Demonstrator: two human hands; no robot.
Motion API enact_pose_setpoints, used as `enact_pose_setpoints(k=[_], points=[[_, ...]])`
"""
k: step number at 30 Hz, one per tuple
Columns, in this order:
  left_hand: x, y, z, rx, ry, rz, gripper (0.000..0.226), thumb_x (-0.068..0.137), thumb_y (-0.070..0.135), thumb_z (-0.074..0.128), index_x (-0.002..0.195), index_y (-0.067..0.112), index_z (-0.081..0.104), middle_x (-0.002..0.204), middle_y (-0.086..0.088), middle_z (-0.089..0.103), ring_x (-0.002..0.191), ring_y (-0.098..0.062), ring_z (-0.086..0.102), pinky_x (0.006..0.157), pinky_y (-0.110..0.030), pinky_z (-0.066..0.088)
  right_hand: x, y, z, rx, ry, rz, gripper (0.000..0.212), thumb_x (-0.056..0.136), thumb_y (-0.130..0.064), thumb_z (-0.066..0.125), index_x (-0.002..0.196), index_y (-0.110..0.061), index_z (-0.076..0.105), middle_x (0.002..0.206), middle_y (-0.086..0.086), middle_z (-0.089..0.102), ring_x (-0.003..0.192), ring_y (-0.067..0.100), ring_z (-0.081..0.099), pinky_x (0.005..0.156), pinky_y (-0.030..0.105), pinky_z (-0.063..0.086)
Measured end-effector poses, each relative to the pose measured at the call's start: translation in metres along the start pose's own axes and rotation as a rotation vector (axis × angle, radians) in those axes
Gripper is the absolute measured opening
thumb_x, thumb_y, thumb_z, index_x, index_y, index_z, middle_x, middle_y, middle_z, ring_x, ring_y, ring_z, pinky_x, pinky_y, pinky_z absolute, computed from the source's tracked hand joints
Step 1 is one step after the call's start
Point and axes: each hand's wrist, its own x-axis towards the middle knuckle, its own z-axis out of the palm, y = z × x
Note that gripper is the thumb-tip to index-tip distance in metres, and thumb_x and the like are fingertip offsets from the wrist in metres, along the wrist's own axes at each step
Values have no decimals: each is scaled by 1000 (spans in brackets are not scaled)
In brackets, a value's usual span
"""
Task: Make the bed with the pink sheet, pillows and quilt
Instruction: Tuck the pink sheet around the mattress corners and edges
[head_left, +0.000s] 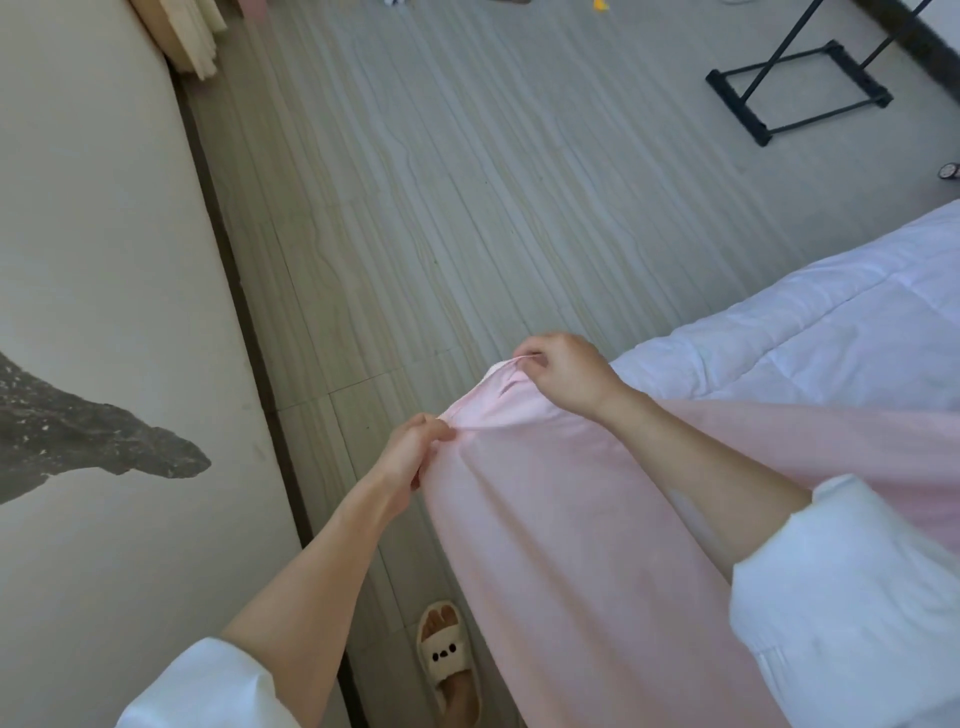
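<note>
The pink sheet (561, 519) hangs in front of me, lifted off the floor, and spreads right over the bed. My left hand (410, 457) pinches its edge at one point. My right hand (561, 371) pinches the same edge a little farther on, near a corner with a white hem. A short stretch of edge is drawn between the two hands. A white quilted cover (810, 332) lies on the bed at the right, partly under the pink sheet. No pillows are in view.
A cream wall (104, 260) with a dark mural and dark skirting runs close along the left. Grey wood-look floor (441, 182) stretches ahead. A black metal stand base (795, 88) sits at top right. My slippered foot (447, 654) stands by the sheet.
</note>
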Motion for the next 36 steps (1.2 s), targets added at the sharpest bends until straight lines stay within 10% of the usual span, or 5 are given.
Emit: enact_pose_setpoints(k=[4, 7, 14, 24, 36], points=[[-1, 19, 6, 5, -233, 110, 55, 66, 38, 74, 115, 22, 57, 106, 1, 70, 96, -20, 68, 87, -37, 50, 8, -22, -11, 118, 146, -156, 24, 92, -17, 51, 104, -21, 71, 107, 0, 67, 103, 22, 60, 90, 40, 47], [-9, 37, 20, 54, -178, 279, 9, 87, 31, 65, 90, 24, 69, 77, 0, 69, 65, -17, 64, 62, -29, 49, 9, -22, -10, 166, 172, -194, 21, 91, -17, 52, 101, -20, 70, 103, 1, 66, 99, 22, 61, 87, 41, 48], [-6, 50, 13, -206, 154, 395, 25, 99, 14, 45, 79, 13, 60, 59, 3, 50, 48, -6, 44, 47, -15, 37, -12, 29, -7, -270, -262, -5, 25, 96, -28, 47, 72, -22, 43, 82, 3, 54, 85, 26, 50, 67, 30, 33], [2, 21, -31, -168, 563, 178, 17, 100, 17, 42, 94, 11, 57, 83, -1, 55, 85, -20, 49, 77, -29, 40, 4, 35, -11, -172, 374, 269, 19, 90, -4, 46, 106, -3, 56, 114, 18, 53, 99, 40, 56, 72, 38, 39], [-2, 52, 2, 241, -166, 296, 95, 74, 30, 75, 150, 26, 17, 142, 8, 41, 131, -12, 38, 108, -35, 34, 21, -32, -6, 367, 142, -15, 22, 80, -3, 58, 100, -5, 66, 105, 9, 67, 97, 21, 60, 71, 22, 39]])
